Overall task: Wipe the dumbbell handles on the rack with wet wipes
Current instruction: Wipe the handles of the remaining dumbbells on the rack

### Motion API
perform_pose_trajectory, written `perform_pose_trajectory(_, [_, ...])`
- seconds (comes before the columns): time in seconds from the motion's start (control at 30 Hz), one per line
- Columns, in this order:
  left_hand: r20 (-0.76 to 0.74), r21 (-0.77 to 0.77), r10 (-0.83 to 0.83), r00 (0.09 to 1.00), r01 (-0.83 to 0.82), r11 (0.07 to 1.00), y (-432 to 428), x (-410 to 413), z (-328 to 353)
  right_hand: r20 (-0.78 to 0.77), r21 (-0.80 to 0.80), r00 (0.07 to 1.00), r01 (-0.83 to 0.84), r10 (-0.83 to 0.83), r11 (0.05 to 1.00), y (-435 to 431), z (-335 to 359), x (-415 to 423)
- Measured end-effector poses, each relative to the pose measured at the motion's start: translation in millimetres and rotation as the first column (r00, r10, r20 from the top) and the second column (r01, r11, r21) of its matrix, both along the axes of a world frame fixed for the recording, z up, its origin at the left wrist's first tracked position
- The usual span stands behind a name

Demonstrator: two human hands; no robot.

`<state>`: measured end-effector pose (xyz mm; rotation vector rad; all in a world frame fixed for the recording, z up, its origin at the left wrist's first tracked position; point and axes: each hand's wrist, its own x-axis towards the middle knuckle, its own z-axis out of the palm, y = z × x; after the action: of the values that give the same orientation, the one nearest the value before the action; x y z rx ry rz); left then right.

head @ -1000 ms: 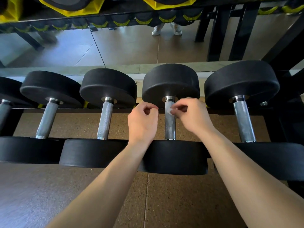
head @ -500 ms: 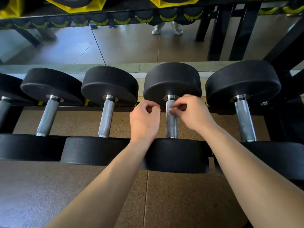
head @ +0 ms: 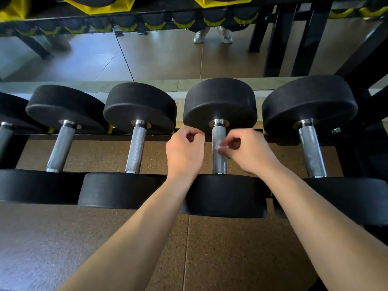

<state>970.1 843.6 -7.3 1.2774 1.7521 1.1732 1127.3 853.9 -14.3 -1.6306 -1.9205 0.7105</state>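
At second-from-right dumbbell handle [head: 219,164]: right hand [head: 249,153] fingers pinch wet wipe [head: 218,146]; left hand [head: 184,153] curled, contents unclear; should rub full length, all round

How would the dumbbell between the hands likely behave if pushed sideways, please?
Probably heavy: the dumbbell has thick black heads. Its round heads might roll, though the rack rails seem to cradle it. The textured handle should resist slipping.

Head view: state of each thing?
left hand: fingers curled, nothing visible inside
right hand: pinches wet wipe
wet wipe: bunched, against second-from-right dumbbell handle
second-from-right dumbbell handle: racked, streaky
far-right dumbbell handle: racked, streaky
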Motion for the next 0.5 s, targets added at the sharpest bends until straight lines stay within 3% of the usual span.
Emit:
perform_pose_trajectory(0.13, [-0.002,0.000,-0.007,1.000,0.007,1.000,-0.7,-0.4,0.8,0.065,-0.234,0.993,-0.083,0.101,0.969,-6.1,4.8,9.0])
perform_pose_trajectory(0.2, [0.000,0.003,-0.003,1.000,0.003,1.000,-0.7,0.2,0.8,0.021,-0.163,1.000,-0.014,0.018,0.987,1.6,1.6,10.4])
perform_pose_trajectory(0.3, [0.002,0.006,0.005,1.000,-0.005,1.000,-1.1,0.7,0.4,-0.153,-0.041,0.962,0.224,-0.228,0.974,16.3,-7.7,4.1])
perform_pose_trajectory(0.4, [0.013,0.006,0.008,1.000,-0.008,1.000,-1.5,1.3,0.4,-0.275,-0.086,0.901,0.324,-0.335,0.942,23.5,-14.8,-3.1])
perform_pose_trajectory(0.5, [0.008,0.006,0.004,1.000,-0.004,1.000,-0.8,1.0,-0.1,-0.242,-0.245,0.924,0.238,-0.297,0.940,17.4,-12.8,3.7])
